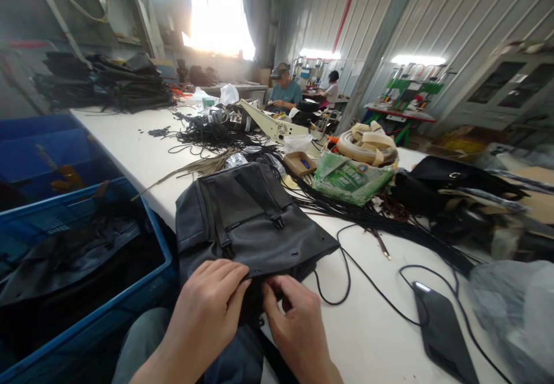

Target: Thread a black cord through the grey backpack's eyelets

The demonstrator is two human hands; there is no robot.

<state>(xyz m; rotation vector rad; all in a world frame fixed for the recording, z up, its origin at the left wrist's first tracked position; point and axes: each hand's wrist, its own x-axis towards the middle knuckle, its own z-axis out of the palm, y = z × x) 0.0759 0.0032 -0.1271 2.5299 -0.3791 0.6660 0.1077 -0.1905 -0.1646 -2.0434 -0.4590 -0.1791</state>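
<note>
A black backpack with straps and buckles lies on the white table, its near edge hanging toward my lap. My left hand pinches that near edge, fingers on top and thumb toward the opening. Just to the right, my right hand is closed on the same edge with bent fingers. What lies between my right fingertips is partly hidden. A black cord runs from beside the bag across the table to the right.
A blue crate with dark bags stands at left. On the white table lie a phone, a plastic bag, a green box with coiled webbing, and black cords. Two people sit farther back.
</note>
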